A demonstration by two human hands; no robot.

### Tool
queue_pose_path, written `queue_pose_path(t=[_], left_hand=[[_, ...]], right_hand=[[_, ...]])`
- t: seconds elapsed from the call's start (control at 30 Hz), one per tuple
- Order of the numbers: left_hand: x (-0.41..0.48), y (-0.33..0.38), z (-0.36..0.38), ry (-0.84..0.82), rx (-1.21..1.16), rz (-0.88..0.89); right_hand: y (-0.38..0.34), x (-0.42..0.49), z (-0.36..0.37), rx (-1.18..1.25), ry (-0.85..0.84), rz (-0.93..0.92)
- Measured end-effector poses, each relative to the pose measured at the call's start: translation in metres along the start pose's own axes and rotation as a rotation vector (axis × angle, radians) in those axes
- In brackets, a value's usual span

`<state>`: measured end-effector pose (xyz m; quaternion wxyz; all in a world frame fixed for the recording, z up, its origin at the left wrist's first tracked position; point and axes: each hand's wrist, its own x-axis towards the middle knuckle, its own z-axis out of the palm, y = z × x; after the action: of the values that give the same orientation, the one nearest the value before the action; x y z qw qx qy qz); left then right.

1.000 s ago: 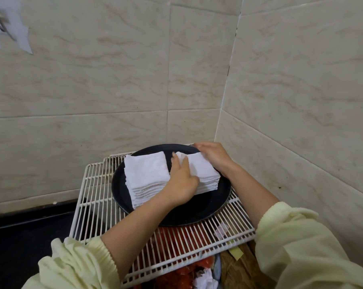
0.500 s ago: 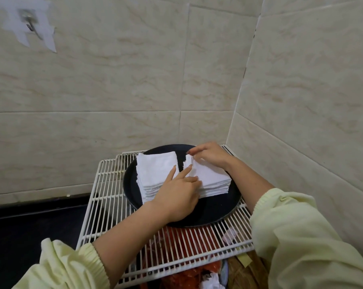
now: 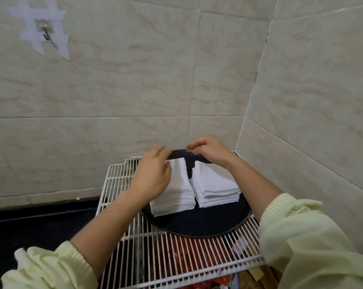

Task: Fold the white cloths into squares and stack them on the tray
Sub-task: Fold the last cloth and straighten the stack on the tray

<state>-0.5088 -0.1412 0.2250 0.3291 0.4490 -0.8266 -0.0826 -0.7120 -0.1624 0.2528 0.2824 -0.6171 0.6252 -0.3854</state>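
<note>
Head view showed pale yellow sleeves (image 3: 305,243) nearest, then a white wire rack (image 3: 176,257) bearing a black round tray (image 3: 197,224). Two stacks of folded white cloths (image 3: 216,184) sat side by side on it. Left hand (image 3: 152,176) lay on the left stack, fingers loose; right hand (image 3: 209,149), fingertips pinched, hovered at the tray's far rim; whether that grip held anything was unclear.

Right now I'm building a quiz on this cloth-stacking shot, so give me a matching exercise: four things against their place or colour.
Things:
1. tray
2. wire rack
3. wall hook
4. left hand

Descriptions:
A. white, under the tray
B. over the left stack of cloths
C. black and round
D. taped to the tiles, upper left

Pairs: 1-C, 2-A, 3-D, 4-B
</note>
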Motion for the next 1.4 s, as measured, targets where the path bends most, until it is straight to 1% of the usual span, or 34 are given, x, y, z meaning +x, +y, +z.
queue_pose_path(t=[0.03,0.13,0.27,0.37,0.43,0.6,0.7,0.9,1.07,1.13,1.27,1.33,1.4], left_hand=[[0.0,-0.008,-0.001,-0.011,0.039,-0.03],[-0.012,-0.023,0.007,-0.128,0.074,-0.066],[-0.028,-0.027,0.016,-0.238,0.104,-0.111],[-0.033,-0.029,0.018,-0.299,0.112,-0.133],[-0.034,-0.031,0.017,-0.329,0.108,-0.136],[-0.037,-0.035,0.015,-0.39,0.059,-0.135],[-0.039,-0.037,0.014,-0.402,0.044,-0.129],[-0.041,-0.038,0.012,-0.422,-0.003,-0.108],[-0.042,-0.041,0.013,-0.42,-0.094,-0.127],[-0.042,-0.041,0.016,-0.416,-0.214,-0.206],[-0.034,-0.041,0.021,-0.391,-0.681,-0.542],[-0.031,-0.04,0.021,-0.396,-0.858,-0.674],[-0.031,-0.04,0.023,-0.425,-0.968,-0.736]], right_hand=[[-0.004,-0.001,0.005,-0.016,-0.025,-0.009],[-0.009,-0.003,0.021,-0.078,-0.08,-0.035],[-0.011,-0.003,0.038,-0.282,-0.187,-0.03],[-0.011,-0.003,0.049,-0.379,-0.225,-0.028],[-0.015,-0.002,0.052,-0.377,-0.23,-0.004],[-0.02,0.002,0.061,-0.274,-0.236,0.099],[-0.021,0.003,0.068,-0.298,-0.274,0.144],[-0.024,0.003,0.068,-0.317,-0.285,0.231],[-0.028,0.006,0.071,-0.4,-0.281,0.22],[-0.027,0.008,0.073,-0.415,-0.268,0.187],[-0.029,0.013,0.079,-0.378,-0.178,0.133],[-0.034,0.011,0.08,-0.371,-0.204,0.139],[-0.035,0.01,0.082,-0.431,-0.249,0.191]])
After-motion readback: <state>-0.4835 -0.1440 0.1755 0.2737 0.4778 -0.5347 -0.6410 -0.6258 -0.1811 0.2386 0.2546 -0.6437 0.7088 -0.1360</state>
